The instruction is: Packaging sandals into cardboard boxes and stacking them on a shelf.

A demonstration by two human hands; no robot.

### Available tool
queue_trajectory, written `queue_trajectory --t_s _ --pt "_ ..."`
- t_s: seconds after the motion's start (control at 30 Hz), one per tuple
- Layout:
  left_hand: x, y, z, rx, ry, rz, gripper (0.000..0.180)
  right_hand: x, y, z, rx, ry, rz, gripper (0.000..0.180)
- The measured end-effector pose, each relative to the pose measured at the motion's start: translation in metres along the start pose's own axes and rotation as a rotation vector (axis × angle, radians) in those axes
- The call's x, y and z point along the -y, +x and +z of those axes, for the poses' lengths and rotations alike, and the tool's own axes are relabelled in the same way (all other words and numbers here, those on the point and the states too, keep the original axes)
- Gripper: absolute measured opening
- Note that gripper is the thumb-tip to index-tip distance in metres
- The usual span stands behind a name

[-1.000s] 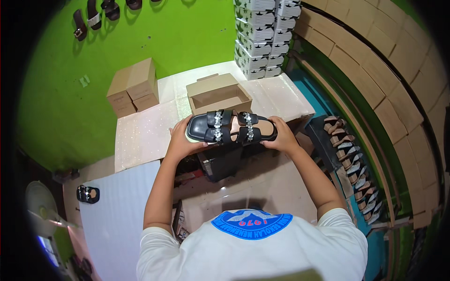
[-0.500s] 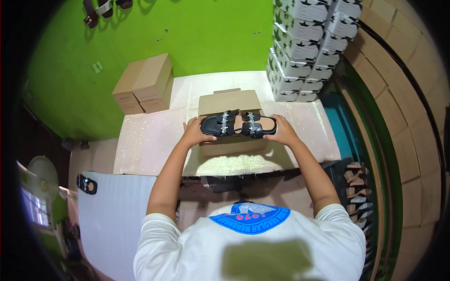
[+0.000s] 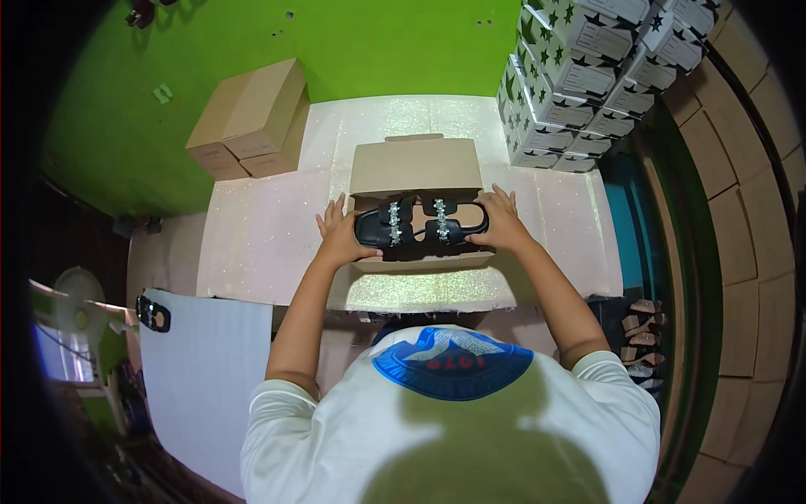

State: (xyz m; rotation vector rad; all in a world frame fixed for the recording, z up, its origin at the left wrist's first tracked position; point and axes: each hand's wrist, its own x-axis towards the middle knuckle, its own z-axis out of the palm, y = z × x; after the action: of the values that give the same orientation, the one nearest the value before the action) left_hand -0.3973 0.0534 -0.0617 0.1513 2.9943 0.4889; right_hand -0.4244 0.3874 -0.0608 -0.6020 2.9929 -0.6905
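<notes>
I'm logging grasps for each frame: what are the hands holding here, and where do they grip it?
A pair of black sandals, held sideways over the open cardboard box: left hand at one end, right hand at the other.

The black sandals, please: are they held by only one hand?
No, the left hand and the right hand grip opposite ends of the black sandals.

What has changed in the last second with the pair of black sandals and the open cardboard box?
Both hands, left hand and right hand, brought the pair of black sandals with silver studs from above the open brown cardboard shoebox down into its opening. The grip on the two ends is unchanged; the box stayed on the glittery white table.
</notes>
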Motion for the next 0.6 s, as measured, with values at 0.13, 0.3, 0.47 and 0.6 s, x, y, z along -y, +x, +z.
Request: queue_trajectory --t_s 0.13,0.3,0.47,0.6 --pt "0.004 0.001 -0.008 -0.013 -0.082 0.035 0.113 0.015 -0.003 -0.002 0.025 -0.162 0.052 0.09" --pt "0.009 0.0 -0.014 0.078 -0.178 0.017 0.126 0.013 -0.012 0.003 -0.015 -0.105 0.203 0.103" --pt "0.012 -0.027 0.004 0.137 -0.184 0.029 0.129 0.006 -0.04 0.015 0.11 0.223 0.192 0.116" --pt "0.005 -0.034 0.012 0.093 -0.24 -0.013 0.122 0.009 -0.054 0.034 0.058 0.331 0.141 0.118"
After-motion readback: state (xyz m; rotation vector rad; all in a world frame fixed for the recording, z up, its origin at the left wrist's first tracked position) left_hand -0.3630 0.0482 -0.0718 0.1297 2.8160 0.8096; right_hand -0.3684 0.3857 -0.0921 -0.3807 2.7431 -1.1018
